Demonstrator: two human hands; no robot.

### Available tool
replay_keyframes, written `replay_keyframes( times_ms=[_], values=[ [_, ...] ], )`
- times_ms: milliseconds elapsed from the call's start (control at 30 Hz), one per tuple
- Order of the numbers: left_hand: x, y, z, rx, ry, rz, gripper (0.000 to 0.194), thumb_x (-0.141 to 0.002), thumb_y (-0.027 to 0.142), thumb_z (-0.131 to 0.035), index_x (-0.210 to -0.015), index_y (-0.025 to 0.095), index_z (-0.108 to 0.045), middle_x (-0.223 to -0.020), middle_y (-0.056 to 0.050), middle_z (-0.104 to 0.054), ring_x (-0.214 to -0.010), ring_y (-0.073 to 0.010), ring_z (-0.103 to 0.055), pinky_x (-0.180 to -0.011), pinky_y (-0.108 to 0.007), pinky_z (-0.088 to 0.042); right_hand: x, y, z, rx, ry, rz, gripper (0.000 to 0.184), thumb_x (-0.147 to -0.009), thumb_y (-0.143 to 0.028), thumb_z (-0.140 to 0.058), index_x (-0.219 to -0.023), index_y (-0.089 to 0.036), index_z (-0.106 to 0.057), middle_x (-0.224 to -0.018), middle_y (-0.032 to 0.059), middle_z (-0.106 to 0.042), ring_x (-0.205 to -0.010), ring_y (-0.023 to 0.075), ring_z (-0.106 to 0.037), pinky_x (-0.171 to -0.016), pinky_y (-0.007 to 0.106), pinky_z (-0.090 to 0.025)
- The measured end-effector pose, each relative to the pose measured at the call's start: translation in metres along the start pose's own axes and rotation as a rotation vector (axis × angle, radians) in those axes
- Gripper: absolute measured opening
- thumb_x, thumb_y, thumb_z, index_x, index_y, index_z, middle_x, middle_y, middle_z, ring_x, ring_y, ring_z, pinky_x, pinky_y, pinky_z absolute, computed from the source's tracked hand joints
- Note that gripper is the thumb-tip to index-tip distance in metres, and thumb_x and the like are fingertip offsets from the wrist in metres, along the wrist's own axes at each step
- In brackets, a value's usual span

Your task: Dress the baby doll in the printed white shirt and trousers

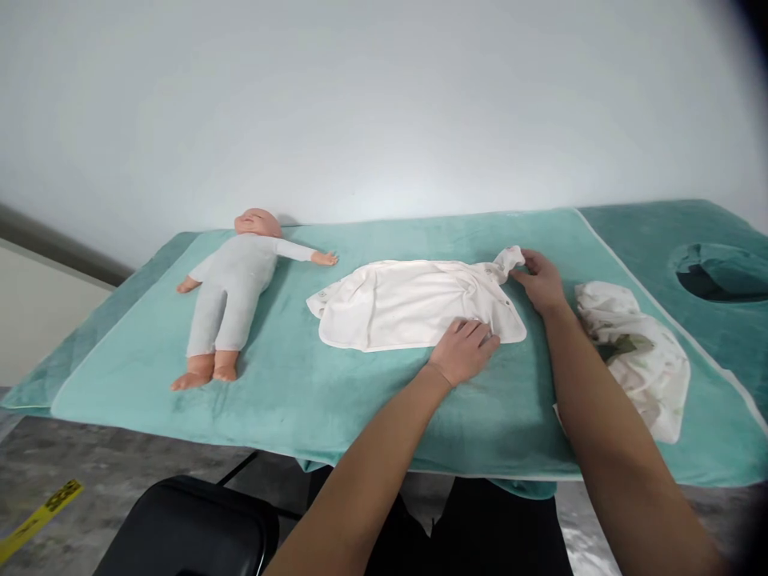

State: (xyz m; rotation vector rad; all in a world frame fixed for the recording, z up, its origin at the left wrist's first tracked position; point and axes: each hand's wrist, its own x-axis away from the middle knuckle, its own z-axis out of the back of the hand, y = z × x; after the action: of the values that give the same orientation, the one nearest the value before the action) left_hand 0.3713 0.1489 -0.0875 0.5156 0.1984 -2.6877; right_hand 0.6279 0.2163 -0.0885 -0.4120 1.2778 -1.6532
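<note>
A white baby shirt (pixel 414 308) with small snaps along its edge is spread on the green table cover. My left hand (pixel 463 350) lies on its lower right part, fingers slightly bent and resting on the cloth. At the upper right, the fingers and thumb of my right hand (pixel 538 280) close on the end of a bunched sleeve (pixel 507 260). To the left, a baby doll (pixel 234 276) in a pale, close-fitting body lies on its back, head toward the wall and arms spread.
A crumpled white printed cloth (pixel 645 360) lies right of my right forearm. The padded table (pixel 336 400) has a face hole (pixel 723 274) at its right end. A black chair (pixel 192 524) stands below left, and a white wall (pixel 384 120) runs behind.
</note>
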Motion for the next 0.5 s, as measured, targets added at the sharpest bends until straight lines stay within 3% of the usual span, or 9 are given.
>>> replay_keyframes(
  times_ms=[167,333,500],
  values=[
    [-0.0009,0.0005,0.0026,-0.001,-0.018,0.02,0.025,-0.102,0.021,-0.039,-0.113,0.02,-0.061,-0.119,-0.009,-0.062,-0.109,-0.0205,-0.054,-0.092,-0.039,-0.035,0.0023,0.0011,0.0022,0.023,0.171,0.066,0.031,-0.08,-0.029,-0.058,-0.108,-0.019,-0.065,-0.108,0.0095,-0.073,-0.099,0.0243,-0.067,-0.094,0.04,-0.052],
    [-0.0011,0.0002,0.0019,-0.001,-0.01,0.016,0.025,-0.102,0.022,-0.038,-0.112,0.019,-0.061,-0.117,-0.009,-0.062,-0.108,-0.0213,-0.054,-0.091,-0.039,-0.036,-0.0028,0.0005,0.0,0.297,0.248,0.016,0.026,-0.085,-0.033,-0.052,-0.102,-0.02,-0.066,-0.09,0.0068,-0.07,-0.082,0.0234,-0.062,-0.082,0.038,-0.05],
    [-0.0012,-0.0002,0.0033,-0.022,-0.031,0.012,0.025,-0.102,0.022,-0.04,-0.114,0.019,-0.061,-0.12,-0.01,-0.062,-0.11,-0.021,-0.054,-0.093,-0.039,-0.037,-0.0067,0.0011,-0.0053,0.529,0.356,0.049,0.041,-0.08,-0.021,-0.047,-0.118,-0.018,-0.061,-0.109,0.0112,-0.066,-0.097,0.0258,-0.059,-0.089,0.041,-0.046]
  ],
)
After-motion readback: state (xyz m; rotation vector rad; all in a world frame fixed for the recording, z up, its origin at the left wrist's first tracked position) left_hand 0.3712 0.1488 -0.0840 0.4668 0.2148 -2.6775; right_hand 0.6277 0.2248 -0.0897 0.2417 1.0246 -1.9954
